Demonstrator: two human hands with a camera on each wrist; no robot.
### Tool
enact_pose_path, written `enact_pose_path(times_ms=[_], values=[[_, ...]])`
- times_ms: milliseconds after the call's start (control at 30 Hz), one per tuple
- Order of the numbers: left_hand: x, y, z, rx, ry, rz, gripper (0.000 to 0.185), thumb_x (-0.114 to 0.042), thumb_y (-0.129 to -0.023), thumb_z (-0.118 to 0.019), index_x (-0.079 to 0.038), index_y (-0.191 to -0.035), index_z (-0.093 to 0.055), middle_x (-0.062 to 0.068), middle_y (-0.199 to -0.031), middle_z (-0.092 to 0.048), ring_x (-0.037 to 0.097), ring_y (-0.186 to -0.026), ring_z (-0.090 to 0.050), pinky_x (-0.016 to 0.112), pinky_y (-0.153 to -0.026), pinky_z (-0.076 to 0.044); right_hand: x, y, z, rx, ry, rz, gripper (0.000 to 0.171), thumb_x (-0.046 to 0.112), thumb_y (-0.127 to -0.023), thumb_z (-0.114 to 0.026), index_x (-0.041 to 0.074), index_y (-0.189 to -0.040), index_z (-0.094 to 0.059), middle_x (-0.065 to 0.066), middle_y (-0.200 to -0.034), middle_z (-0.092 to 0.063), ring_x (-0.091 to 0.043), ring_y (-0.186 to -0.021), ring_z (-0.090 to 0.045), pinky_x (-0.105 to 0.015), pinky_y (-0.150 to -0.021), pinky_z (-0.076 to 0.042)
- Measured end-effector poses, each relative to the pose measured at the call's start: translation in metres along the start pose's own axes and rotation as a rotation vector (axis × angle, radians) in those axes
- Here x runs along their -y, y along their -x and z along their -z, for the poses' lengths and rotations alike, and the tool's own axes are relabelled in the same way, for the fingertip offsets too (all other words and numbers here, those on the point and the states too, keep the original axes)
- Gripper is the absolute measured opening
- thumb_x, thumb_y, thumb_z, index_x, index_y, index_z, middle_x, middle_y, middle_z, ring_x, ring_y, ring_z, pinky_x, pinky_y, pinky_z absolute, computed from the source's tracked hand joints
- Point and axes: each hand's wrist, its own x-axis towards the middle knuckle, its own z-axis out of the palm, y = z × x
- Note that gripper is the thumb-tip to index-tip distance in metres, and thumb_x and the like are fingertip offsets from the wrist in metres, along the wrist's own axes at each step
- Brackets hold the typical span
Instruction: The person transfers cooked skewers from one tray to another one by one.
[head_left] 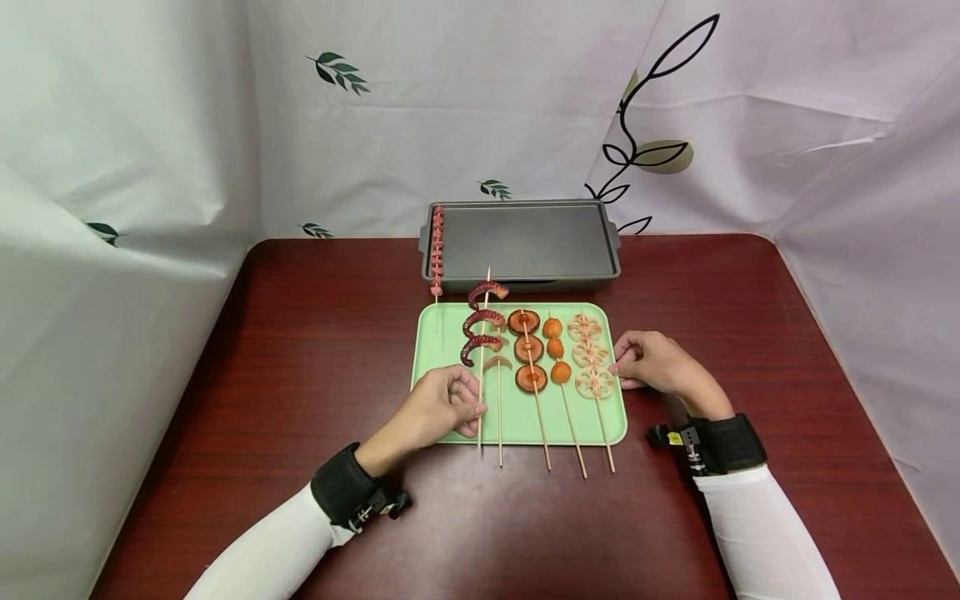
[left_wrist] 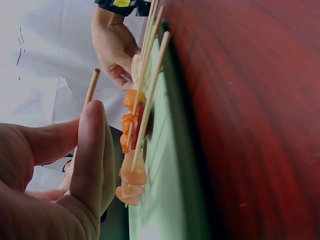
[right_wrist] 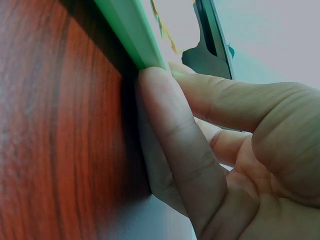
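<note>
My left hand (head_left: 442, 404) pinches the stick of a skewer with several dark red, curled tentacle pieces (head_left: 480, 322). In the head view this skewer overlaps the left part of a light green tray (head_left: 450, 354). The left wrist view shows the bare stick end (left_wrist: 92, 85) between thumb and fingers, apart from the tray. My right hand (head_left: 656, 362) grips the tray's right rim, with fingertips at its edge (right_wrist: 137, 37) in the right wrist view. Beneath the tentacle skewer lies one with pale crescent pieces (head_left: 498, 362), partly hidden.
To its right on the tray are skewers of mushroom slices (head_left: 531, 379), orange balls (head_left: 561, 372) and lotus root slices (head_left: 595, 383). Behind the tray stands a dark grey grill pan (head_left: 525, 237). A skewer of pinkish-red pieces (head_left: 437, 250) lies along its left side.
</note>
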Motion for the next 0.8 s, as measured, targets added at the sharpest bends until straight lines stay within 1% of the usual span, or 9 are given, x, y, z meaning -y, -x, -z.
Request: enact_pose_path(times_ms=[100, 333, 533, 800], values=[[0.005, 0.002, 0.001, 0.004, -0.001, 0.01, 0.017, 0.011, -0.092, -0.067, 0.013, -0.105, -0.055, 0.022, -0.082, -0.069, 0.014, -0.061, -0.069, 0.034, -0.061, -0.066, 0.0, 0.0, 0.0, 0.0, 0.0, -0.001, 0.025, 0.004, -0.096, -0.071, -0.009, -0.111, -0.057, -0.013, -0.089, -0.065, -0.017, -0.077, -0.07, -0.03, -0.072, -0.066], [0.014, 0.005, 0.001, -0.003, -0.003, 0.037, 0.017, 0.011, -0.092, -0.067, 0.012, -0.105, -0.055, 0.016, -0.08, -0.069, 0.016, -0.06, -0.07, 0.037, -0.061, -0.067, -0.001, -0.001, 0.0, -0.002, 0.002, 0.003, 0.024, 0.003, -0.095, -0.071, -0.009, -0.11, -0.058, -0.013, -0.088, -0.065, -0.016, -0.077, -0.07, -0.03, -0.072, -0.066], [0.019, 0.004, 0.003, -0.018, 0.017, 0.059, 0.017, 0.013, -0.092, -0.067, 0.012, -0.103, -0.055, 0.016, -0.08, -0.068, 0.016, -0.06, -0.07, 0.038, -0.062, -0.067, -0.002, -0.002, 0.001, -0.009, 0.004, 0.011, 0.022, 0.002, -0.095, -0.071, -0.009, -0.109, -0.058, -0.012, -0.086, -0.063, -0.015, -0.075, -0.069, -0.029, -0.071, -0.066], [0.022, 0.001, 0.008, -0.026, -0.001, 0.084, 0.016, 0.013, -0.091, -0.068, 0.011, -0.101, -0.056, 0.018, -0.08, -0.069, 0.018, -0.06, -0.071, 0.038, -0.062, -0.067, -0.001, -0.002, 0.0, -0.015, -0.004, 0.02, 0.022, 0.002, -0.095, -0.071, -0.01, -0.109, -0.058, -0.011, -0.086, -0.062, -0.014, -0.073, -0.069, -0.029, -0.07, -0.066]])
